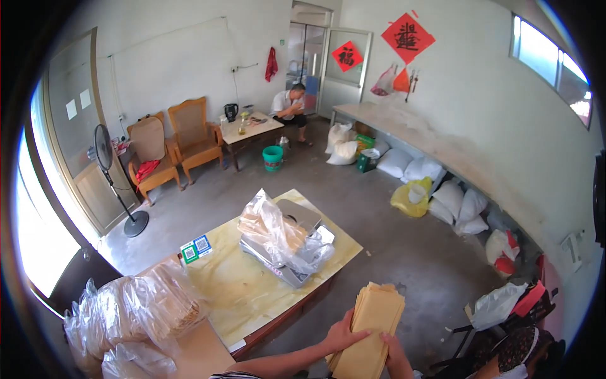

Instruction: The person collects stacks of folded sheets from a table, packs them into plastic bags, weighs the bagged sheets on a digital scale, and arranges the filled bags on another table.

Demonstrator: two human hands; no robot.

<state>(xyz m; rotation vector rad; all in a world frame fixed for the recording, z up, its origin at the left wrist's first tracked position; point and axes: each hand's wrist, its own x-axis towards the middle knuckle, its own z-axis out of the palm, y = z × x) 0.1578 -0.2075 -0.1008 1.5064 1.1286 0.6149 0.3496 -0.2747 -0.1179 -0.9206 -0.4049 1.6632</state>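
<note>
A thick stack of flat tan sheets is held upright at the bottom centre. My left hand grips its left edge, with the thumb across the front. On the right edge my right hand is closed round the stack, thumb on the front face; its lower part runs out of the frame. Left of the hands, a metal scale stands on the yellow marbled table. A clear plastic bag with similar tan sheets lies on the scale.
Bagged bundles sit at the lower left near QR cards. A person sits by a small table. Another person's head shows at lower right. Sacks line the right wall; a fan stands left.
</note>
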